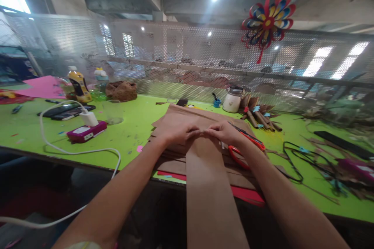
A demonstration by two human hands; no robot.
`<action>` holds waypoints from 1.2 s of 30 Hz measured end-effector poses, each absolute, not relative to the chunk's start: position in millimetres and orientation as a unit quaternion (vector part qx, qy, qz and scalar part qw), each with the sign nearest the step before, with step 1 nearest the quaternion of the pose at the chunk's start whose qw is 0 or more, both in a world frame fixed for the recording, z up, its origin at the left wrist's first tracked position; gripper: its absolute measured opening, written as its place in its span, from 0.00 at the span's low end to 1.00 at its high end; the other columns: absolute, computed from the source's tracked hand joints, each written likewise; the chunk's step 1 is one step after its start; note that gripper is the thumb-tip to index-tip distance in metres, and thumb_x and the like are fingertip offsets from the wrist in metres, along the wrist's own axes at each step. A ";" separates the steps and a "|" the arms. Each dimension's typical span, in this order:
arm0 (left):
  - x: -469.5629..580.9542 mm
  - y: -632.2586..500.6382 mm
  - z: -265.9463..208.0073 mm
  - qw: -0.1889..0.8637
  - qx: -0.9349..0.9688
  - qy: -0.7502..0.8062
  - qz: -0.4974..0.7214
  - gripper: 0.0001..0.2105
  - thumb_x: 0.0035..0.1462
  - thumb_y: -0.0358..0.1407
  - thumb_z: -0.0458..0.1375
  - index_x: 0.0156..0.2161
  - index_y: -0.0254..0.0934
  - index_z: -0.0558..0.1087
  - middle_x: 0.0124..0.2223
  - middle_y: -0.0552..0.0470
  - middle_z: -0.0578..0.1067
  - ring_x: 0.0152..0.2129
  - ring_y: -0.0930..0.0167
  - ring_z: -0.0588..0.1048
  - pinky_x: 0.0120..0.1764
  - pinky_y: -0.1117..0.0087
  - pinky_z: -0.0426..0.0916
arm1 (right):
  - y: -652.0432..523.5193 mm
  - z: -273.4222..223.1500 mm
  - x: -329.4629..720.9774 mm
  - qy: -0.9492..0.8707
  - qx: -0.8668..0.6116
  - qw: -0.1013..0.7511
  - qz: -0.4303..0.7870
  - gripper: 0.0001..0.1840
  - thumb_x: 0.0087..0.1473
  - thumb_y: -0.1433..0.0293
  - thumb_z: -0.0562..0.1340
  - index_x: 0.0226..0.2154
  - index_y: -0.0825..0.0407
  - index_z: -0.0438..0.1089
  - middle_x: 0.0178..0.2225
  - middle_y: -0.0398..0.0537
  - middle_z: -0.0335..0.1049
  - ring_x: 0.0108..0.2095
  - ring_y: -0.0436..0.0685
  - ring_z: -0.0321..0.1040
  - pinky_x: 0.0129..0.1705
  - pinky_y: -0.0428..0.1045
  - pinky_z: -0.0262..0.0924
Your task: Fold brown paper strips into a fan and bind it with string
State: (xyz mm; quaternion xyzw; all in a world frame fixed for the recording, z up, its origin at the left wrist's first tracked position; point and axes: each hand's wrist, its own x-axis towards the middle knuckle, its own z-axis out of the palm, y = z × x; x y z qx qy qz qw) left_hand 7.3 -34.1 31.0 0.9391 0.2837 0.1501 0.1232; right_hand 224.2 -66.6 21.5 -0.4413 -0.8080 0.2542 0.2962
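Observation:
A long strip of brown paper (210, 190) runs from the table down over its front edge towards me. My left hand (184, 133) pinches the left side of its far end. With closed fingertips, my right hand (223, 131) grips the same end on the right, close to the left hand. Beneath both hands lies a stack of brown paper sheets (189, 113), with some red paper (248, 195) showing under its front. Scissors with red handles (238, 157) lie on the stack, partly hidden by my right forearm.
On the left are a purple power strip (87, 131) with a white cable, a clear cup (113, 113), phones and a yellow bottle (78, 85). A white jug (232, 100) and rolled brown paper pieces (258, 114) stand behind. Black cord (295, 163) and scraps lie right. A perforated metal screen (175, 54) borders the back.

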 end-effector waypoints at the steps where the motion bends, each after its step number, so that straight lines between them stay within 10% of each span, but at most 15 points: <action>1: 7.5 -34.3 30.5 0.124 0.938 0.287 0.150 0.15 0.61 0.41 0.47 0.36 0.35 0.73 0.33 0.51 0.75 0.29 0.72 0.67 0.33 0.74 0.58 | -65.5 20.0 224.5 -0.810 -0.440 0.296 0.249 0.25 0.54 0.54 0.56 0.23 0.58 0.73 0.17 0.41 0.61 0.19 0.47 0.55 0.22 0.44 0.48; 19: 8.2 -36.0 23.9 0.204 0.939 0.228 0.154 0.14 0.61 0.41 0.48 0.41 0.35 0.72 0.37 0.50 0.76 0.33 0.71 0.71 0.35 0.74 0.62 | -75.3 29.0 218.0 -0.854 -0.413 0.252 0.192 0.22 0.55 0.58 0.57 0.31 0.58 0.78 0.22 0.43 0.69 0.23 0.48 0.59 0.24 0.43 0.51; 36: 6.0 -38.0 32.2 0.069 0.936 0.308 0.152 0.15 0.59 0.43 0.48 0.33 0.37 0.73 0.29 0.50 0.73 0.24 0.72 0.64 0.28 0.71 0.54 | -63.8 20.6 226.4 -0.818 -0.433 0.322 0.200 0.23 0.51 0.54 0.59 0.30 0.56 0.78 0.23 0.46 0.72 0.25 0.52 0.62 0.25 0.45 0.53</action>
